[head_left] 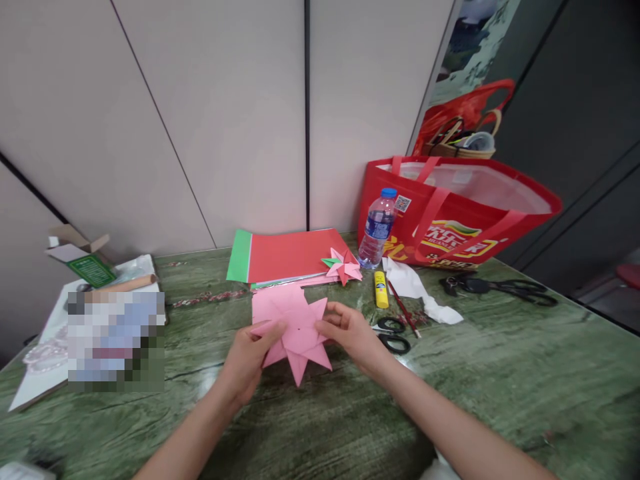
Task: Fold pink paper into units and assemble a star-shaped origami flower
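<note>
A pink folded paper star with several points lies just above the green table, held between both hands. My left hand pinches its left edge with closed fingers. My right hand grips its right side, thumb on top. Behind them lies a stack of red and green paper sheets. A small finished pink and green paper star rests on the stack's right corner.
Black-handled scissors, a yellow glue stick, a thin red stick and crumpled white paper lie right of my hands. A water bottle and red tote bag stand behind. Larger black scissors lie far right; an open box left.
</note>
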`<control>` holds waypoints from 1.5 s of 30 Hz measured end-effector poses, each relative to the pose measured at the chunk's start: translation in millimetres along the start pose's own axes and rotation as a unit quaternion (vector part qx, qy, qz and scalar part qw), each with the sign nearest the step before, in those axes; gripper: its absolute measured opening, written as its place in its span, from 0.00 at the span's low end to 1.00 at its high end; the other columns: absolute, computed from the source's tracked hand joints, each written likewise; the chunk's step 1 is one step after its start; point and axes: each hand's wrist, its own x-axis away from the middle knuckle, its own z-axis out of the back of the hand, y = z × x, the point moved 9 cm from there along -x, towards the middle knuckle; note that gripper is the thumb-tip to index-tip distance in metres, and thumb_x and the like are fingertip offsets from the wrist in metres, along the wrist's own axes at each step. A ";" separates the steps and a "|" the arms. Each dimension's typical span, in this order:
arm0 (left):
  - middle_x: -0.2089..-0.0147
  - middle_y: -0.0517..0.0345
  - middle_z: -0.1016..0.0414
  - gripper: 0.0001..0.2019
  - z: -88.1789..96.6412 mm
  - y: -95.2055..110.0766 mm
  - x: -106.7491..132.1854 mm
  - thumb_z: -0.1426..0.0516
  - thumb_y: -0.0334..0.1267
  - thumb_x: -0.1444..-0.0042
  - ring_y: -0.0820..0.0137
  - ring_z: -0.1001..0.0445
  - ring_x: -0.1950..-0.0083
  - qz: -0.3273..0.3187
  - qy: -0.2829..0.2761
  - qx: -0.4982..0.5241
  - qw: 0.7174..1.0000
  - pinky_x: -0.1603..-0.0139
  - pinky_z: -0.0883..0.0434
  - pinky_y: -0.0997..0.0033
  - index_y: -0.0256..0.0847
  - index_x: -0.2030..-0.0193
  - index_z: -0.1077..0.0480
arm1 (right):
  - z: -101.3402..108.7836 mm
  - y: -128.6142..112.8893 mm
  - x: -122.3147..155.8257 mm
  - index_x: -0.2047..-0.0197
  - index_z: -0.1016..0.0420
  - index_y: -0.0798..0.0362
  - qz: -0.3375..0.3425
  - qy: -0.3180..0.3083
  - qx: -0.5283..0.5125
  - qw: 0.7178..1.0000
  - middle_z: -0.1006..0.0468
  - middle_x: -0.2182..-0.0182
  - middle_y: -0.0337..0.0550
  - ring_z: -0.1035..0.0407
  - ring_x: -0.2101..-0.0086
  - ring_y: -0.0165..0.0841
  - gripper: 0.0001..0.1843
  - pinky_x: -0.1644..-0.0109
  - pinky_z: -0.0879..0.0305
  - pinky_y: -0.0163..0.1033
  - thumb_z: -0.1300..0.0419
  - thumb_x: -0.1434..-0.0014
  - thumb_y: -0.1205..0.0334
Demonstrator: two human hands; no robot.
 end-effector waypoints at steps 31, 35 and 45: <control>0.73 0.54 0.23 0.14 5.3 -0.1 -1.2 0.38 0.45 0.57 0.73 0.30 0.76 0.059 0.022 0.084 0.994 0.74 0.33 0.75 0.34 0.69 0.26 | -7.7 -20.5 9.3 0.65 0.25 0.56 0.063 0.002 0.142 0.988 0.22 0.69 0.40 0.31 0.70 0.34 0.15 0.65 0.34 0.37 0.34 0.59 0.62; 0.67 0.51 0.23 0.13 -3.2 5.2 -1.2 0.38 0.41 0.55 0.69 0.27 0.69 0.032 -0.024 0.076 0.996 0.67 0.30 0.71 0.35 0.64 0.26 | -0.6 -14.7 5.2 0.63 0.26 0.55 0.051 0.028 0.048 0.997 0.22 0.65 0.42 0.30 0.65 0.36 0.20 0.58 0.34 0.41 0.32 0.62 0.62; 0.74 0.58 0.27 0.08 2.8 9.2 0.1 0.37 0.39 0.58 0.75 0.32 0.74 -0.026 0.014 -0.050 0.998 0.73 0.33 0.77 0.34 0.74 0.25 | 1.8 -0.5 4.4 0.65 0.28 0.57 -0.014 0.033 -0.054 0.998 0.22 0.70 0.41 0.30 0.71 0.30 0.20 0.64 0.34 0.35 0.31 0.63 0.62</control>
